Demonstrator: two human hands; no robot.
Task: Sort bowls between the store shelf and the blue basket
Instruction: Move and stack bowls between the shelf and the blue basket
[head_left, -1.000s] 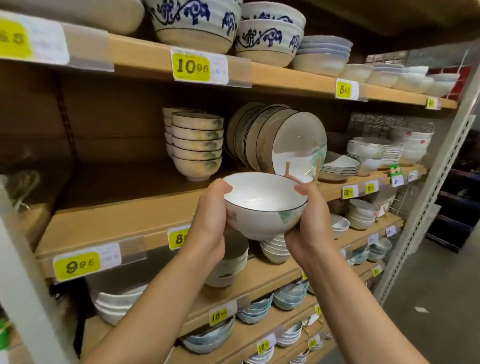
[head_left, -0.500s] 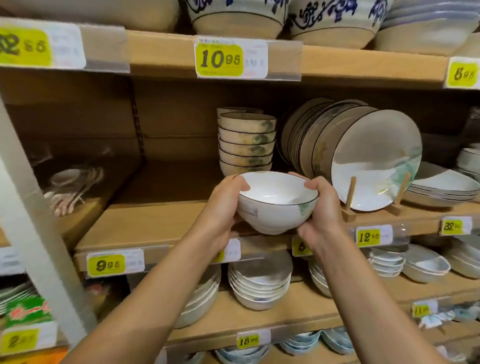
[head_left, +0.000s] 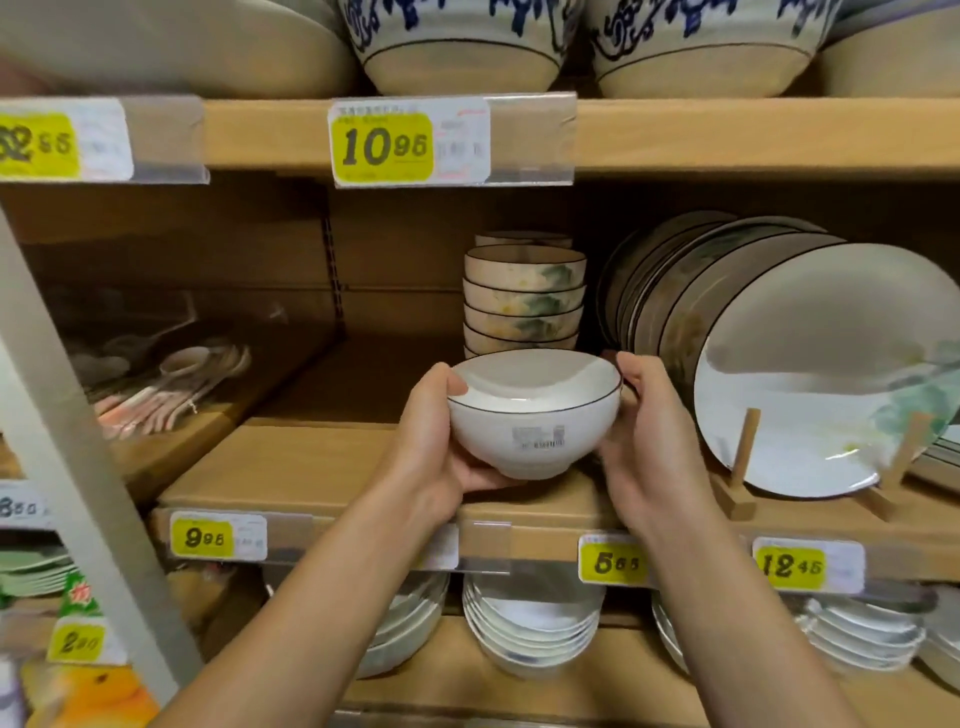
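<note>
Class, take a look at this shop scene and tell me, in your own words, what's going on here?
A person holds a white bowl with a dark rim in both hands in front of the middle wooden shelf. The left hand cups its side and base; the right hand grips the opposite side. The bowl is not set down yet. Behind it stands a stack of patterned bowls, with upright plates to the right.
</note>
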